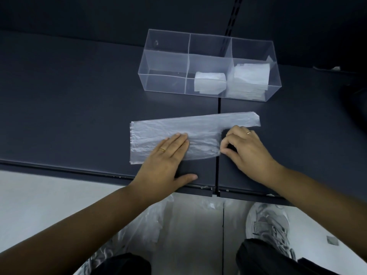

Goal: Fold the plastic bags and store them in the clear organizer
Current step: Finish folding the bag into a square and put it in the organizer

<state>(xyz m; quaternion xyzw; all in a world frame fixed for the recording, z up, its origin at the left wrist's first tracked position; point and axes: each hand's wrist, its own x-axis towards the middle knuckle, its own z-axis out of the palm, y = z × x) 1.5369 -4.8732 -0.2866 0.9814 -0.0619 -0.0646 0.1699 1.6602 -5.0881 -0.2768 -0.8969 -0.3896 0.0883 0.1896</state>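
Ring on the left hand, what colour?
Gold; the ring on the left hand shows best in the head view.

The clear organizer (164,62) stands upright, its compartments side by side. The middle one holds a folded bag (209,82); the right one holds what seems a stack of folded bags (251,78). Just in front of the organizer a crinkled, translucent plastic bag (198,126) lies flat as a long strip.
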